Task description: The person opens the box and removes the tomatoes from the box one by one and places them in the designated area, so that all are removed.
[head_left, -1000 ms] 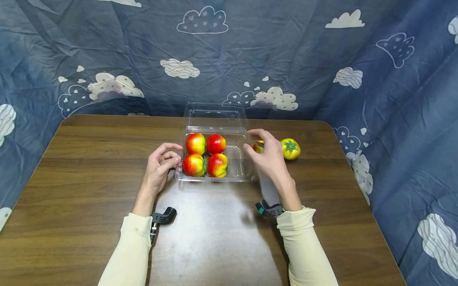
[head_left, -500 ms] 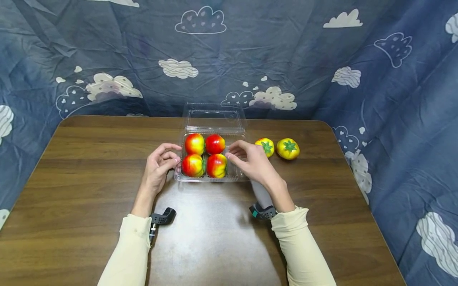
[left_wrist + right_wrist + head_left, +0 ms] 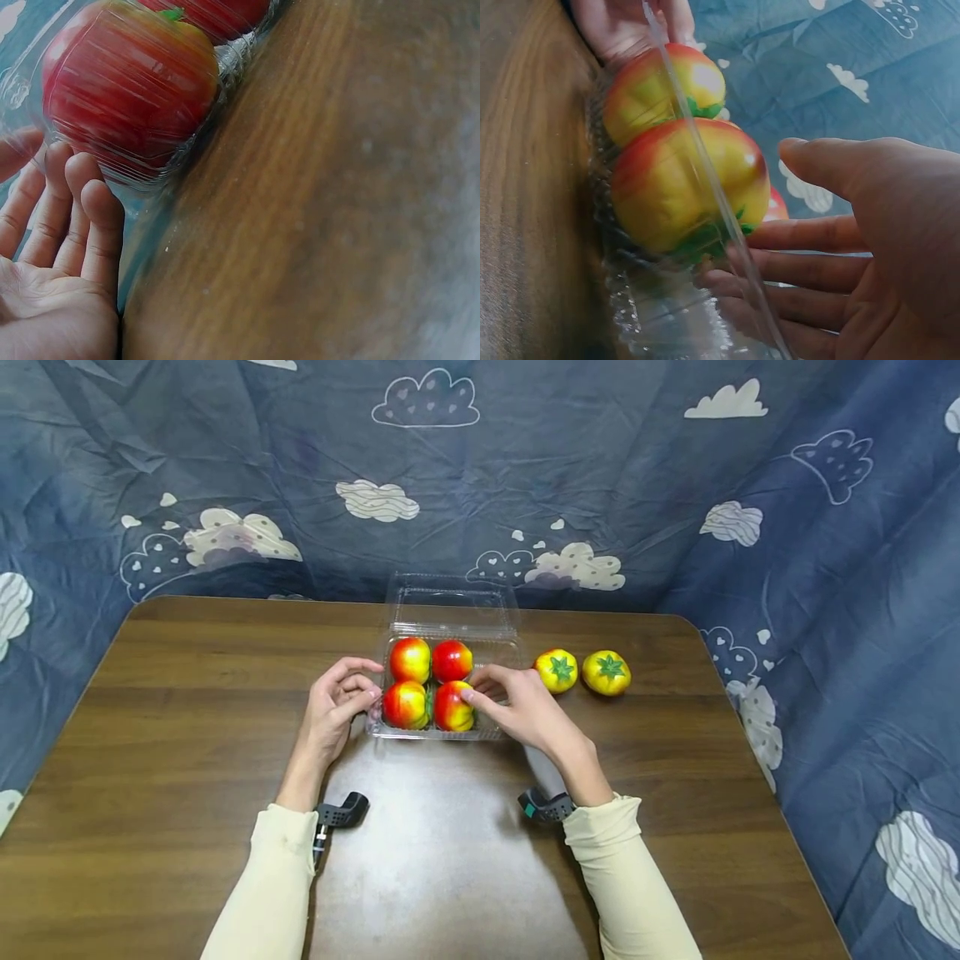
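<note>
A clear plastic clamshell container (image 3: 491, 652) stands with its lid raised at the back. Several red-and-yellow persimmon-like fruits with green leafy tops fill its left and middle parts. At the left wall, my left hand (image 3: 332, 703) holds the rim; in the left wrist view its fingertips (image 3: 99, 196) rest against the clear side. My right hand (image 3: 525, 703) reaches over the container's right part, thumb and fingers spread beside the front right fruit (image 3: 682, 187). Its thumb overlaps that fruit in the head view, while the right wrist view shows a small gap between them.
Two more such fruits, a nearer one (image 3: 557, 671) and a yellower one (image 3: 607, 673), sit on the wooden table (image 3: 187, 718) right of the container. A blue cloud-print cloth (image 3: 300, 468) hangs behind and to the right. Each wrist carries a black camera strap (image 3: 545, 806).
My right hand has moved left from the container's right edge to the front right fruit, uncovering a fruit on the table. The left hand has stayed put.
</note>
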Tool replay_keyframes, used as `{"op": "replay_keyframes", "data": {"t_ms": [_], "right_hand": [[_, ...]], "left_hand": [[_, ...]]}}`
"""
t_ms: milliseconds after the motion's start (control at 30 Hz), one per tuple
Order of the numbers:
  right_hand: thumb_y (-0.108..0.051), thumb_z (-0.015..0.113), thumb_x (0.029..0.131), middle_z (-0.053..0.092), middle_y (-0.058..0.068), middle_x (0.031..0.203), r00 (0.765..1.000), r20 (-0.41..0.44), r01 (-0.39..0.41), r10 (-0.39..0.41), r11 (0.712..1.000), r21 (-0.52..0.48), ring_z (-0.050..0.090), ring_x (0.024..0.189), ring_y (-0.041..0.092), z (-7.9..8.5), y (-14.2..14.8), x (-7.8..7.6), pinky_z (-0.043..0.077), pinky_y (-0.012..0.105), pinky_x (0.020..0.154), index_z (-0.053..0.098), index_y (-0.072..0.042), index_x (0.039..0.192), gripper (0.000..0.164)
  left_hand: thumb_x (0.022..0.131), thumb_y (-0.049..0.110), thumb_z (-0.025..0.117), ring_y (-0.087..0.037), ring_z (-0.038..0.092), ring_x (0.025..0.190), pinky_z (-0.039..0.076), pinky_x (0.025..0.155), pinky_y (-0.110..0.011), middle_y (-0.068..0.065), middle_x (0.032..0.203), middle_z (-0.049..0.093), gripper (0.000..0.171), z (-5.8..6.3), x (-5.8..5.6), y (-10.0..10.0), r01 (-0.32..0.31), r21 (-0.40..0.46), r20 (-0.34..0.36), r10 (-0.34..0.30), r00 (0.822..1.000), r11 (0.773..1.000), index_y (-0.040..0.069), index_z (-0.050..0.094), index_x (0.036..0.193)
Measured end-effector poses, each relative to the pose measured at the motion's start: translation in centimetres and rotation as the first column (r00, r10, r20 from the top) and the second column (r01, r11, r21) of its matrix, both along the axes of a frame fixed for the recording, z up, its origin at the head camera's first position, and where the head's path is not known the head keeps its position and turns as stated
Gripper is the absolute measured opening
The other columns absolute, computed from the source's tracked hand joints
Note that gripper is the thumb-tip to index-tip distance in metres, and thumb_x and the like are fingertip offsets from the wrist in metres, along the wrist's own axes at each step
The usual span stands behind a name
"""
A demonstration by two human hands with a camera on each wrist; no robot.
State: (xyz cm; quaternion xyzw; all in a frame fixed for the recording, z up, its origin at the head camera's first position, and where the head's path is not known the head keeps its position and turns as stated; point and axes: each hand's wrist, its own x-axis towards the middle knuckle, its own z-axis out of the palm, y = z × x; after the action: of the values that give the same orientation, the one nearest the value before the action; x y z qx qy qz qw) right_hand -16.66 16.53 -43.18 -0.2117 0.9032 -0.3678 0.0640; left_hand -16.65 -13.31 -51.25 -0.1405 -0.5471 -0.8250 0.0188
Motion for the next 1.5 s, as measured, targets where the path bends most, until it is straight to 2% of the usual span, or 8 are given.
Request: {"op": "replay_keyframes", "data": {"t_ms": [200,400,600,833,1500], "right_hand": [[-0.043,0.071,0.100,0.078,0.003,0.110,1.000,0.003,-0.010,0.010,1.000,0.019,0.076,0.098,0.017,-0.2,-0.3,-0.3,0.063,0.039,0.094,0.071,-0.012,0.119,0.036],[-0.050,0.075,0.095,0.078,0.005,0.113,1.000,0.012,-0.017,0.016,0.998,0.056,0.076,0.100,0.020,-0.5,-0.6,-0.2,0.063,0.040,0.094,0.069,-0.011,0.122,0.049],[-0.046,0.082,0.091,0.078,0.009,0.115,0.999,-0.033,-0.029,0.032,0.996,0.084,0.076,0.101,0.023,-0.7,-0.7,-0.2,0.063,0.040,0.094,0.066,-0.007,0.127,0.055],[-0.045,0.084,0.088,0.077,0.011,0.118,0.999,-0.029,-0.039,0.043,0.994,0.104,0.076,0.105,0.024,-0.7,-1.0,0.0,0.062,0.040,0.096,0.063,-0.005,0.129,0.061],[-0.040,0.088,0.085,0.077,0.013,0.117,0.999,-0.009,-0.040,0.041,0.996,0.081,0.076,0.102,0.026,-0.5,-1.4,0.2,0.063,0.041,0.094,0.062,-0.006,0.128,0.061]], "left_hand": [[0.091,-0.018,0.060,-0.017,0.063,0.056,0.058,0.057,-0.023,-0.008,0.077,0.069,0.030,0.3,-0.3,0.0,-0.002,-0.003,0.004,0.002,1.000,1.000,-0.016,0.057,0.121],[0.090,-0.020,0.059,-0.017,0.063,0.055,0.058,0.056,-0.023,-0.008,0.076,0.069,0.032,0.3,-0.1,-0.1,-0.010,0.006,0.015,0.010,1.000,1.000,-0.020,0.054,0.122],[0.091,-0.018,0.060,-0.017,0.063,0.056,0.058,0.058,-0.023,-0.007,0.077,0.069,0.032,0.4,-0.4,0.1,-0.004,0.001,0.000,0.004,1.000,1.000,-0.019,0.055,0.122],[0.090,-0.018,0.060,-0.016,0.063,0.056,0.058,0.058,-0.023,-0.008,0.076,0.069,0.032,0.4,-0.2,0.0,-0.013,-0.005,0.016,0.014,1.000,1.000,-0.018,0.056,0.122],[0.091,-0.017,0.060,-0.017,0.062,0.055,0.058,0.057,-0.023,-0.007,0.077,0.069,0.032,0.6,0.1,-0.2,-0.020,-0.011,0.016,0.021,1.000,1.000,-0.019,0.054,0.122]]}}
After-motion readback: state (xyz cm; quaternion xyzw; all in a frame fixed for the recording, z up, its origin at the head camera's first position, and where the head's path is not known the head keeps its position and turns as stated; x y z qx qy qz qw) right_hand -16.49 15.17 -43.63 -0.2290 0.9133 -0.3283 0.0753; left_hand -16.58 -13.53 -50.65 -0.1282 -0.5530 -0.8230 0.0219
